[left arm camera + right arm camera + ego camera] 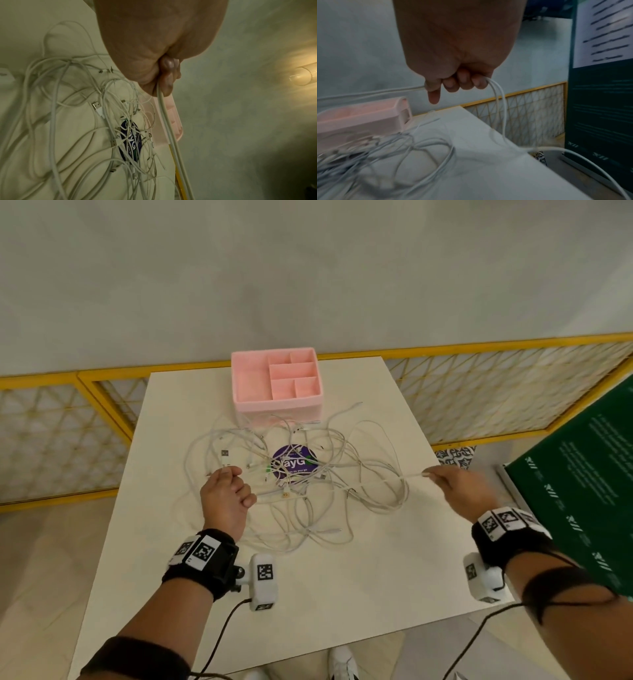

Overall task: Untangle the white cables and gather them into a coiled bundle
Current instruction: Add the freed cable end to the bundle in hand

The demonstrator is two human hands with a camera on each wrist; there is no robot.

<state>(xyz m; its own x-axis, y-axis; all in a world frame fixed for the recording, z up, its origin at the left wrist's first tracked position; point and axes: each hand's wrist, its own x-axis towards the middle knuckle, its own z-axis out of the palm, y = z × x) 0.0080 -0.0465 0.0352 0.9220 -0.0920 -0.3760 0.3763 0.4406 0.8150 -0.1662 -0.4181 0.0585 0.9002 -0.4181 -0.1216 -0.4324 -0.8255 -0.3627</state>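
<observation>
Hands hold white cable: the left hand [226,494] fists a strand over the white table [342,594], while the right hand [455,486] grips a taut one at its right edge. A harder pull could likely cinch knots or drag the heap. The tangled white cables [301,474] sprawl mid-table before a pink organizer box [277,405], thin loops crossing, plugs loose.

Soft even light; right wrist view blurred.

My right hand [453,56] is closed around white cable [498,97]: one strand runs left from the fist, two more drop from the fingers [462,79] toward the table [488,169]. Below, I see blurred cable loops [412,155] lying just beside a pink organizer [359,120]. A dark green sign [599,108] stands at the right.
</observation>
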